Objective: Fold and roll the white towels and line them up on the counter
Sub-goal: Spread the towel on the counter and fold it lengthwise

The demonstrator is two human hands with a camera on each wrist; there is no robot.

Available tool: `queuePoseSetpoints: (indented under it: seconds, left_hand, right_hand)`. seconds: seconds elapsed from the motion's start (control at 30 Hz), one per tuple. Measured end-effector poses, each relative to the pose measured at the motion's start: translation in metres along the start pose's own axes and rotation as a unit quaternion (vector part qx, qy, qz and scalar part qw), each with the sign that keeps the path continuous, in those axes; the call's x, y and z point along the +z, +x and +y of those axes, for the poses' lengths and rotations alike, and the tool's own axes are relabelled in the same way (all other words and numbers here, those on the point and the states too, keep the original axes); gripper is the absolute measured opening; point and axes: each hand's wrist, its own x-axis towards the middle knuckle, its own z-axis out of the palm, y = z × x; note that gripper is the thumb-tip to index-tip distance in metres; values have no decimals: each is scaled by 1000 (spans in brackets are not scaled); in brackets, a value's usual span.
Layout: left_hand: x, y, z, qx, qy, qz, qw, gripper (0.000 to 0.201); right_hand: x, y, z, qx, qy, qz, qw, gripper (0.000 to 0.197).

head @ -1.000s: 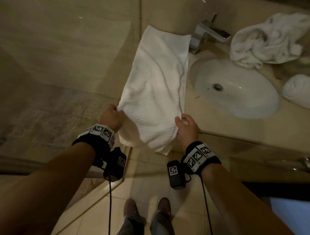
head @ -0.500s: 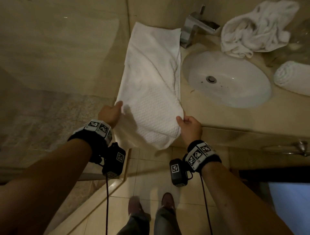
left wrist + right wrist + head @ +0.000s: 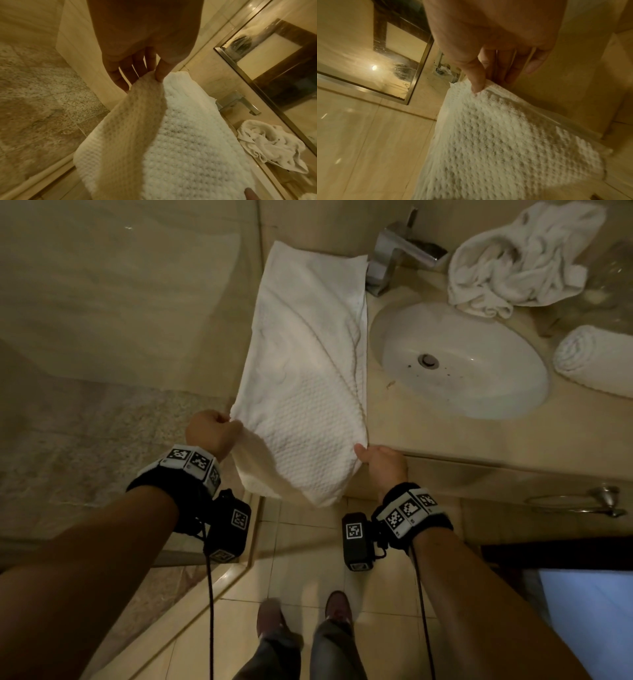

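Note:
A long white waffle towel (image 3: 308, 361) lies folded lengthwise on the beige counter (image 3: 428, 436), left of the sink, its near end hanging over the front edge. My left hand (image 3: 219, 428) pinches the towel's near left edge (image 3: 150, 83) between thumb and fingers. My right hand (image 3: 375, 455) pinches its near right edge (image 3: 481, 89) at the counter's front. A rolled white towel (image 3: 596, 359) rests on the counter at the right. A crumpled white towel (image 3: 513, 258) is heaped behind the sink.
The white oval sink (image 3: 459, 359) and a chrome faucet (image 3: 397, 251) sit right of the flat towel. A glass shower wall (image 3: 120, 302) stands close on the left. A towel ring (image 3: 579, 501) hangs on the counter's front. My shoes (image 3: 305, 611) are on the tiled floor.
Both hands stay on the towel's near corners; they have drawn slightly apart, pulling that end wider. My head view has shifted a little.

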Motion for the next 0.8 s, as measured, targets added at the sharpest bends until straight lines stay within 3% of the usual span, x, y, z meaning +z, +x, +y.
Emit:
queuePoseSetpoints:
  seconds: [0.1, 0.23, 0.37, 0.47, 0.57, 0.7, 0.8]
  left_hand:
    - [-3, 0, 3, 13, 5, 6, 1000, 17]
    - [-6, -2, 4, 10, 4, 26, 1000, 22]
    - [-2, -4, -2, 10, 34, -11, 999, 24]
    - [1, -3, -7, -19, 19, -53, 998, 27]
    - [4, -7, -17, -25, 27, -103, 994, 27]
    - [13, -16, -32, 2, 53, -131, 990, 23]
    - [17, -18, -43, -20, 43, -130, 990, 38]
  right_hand:
    - [-2, -1, -2, -28, -34, 23, 999, 15]
    - [-4, -6, 0, -99, -108, 72, 987, 24]
    - [-6, -8, 5, -138, -112, 79, 981, 24]
    - [-5, -7, 11, -137, -106, 12, 985, 27]
    - [-1, -5, 21, -77, -127, -94, 984, 28]
    - [7, -2, 41, -36, -172, -112, 978, 35]
    - [8, -5, 54, -21, -164, -116, 979, 35]
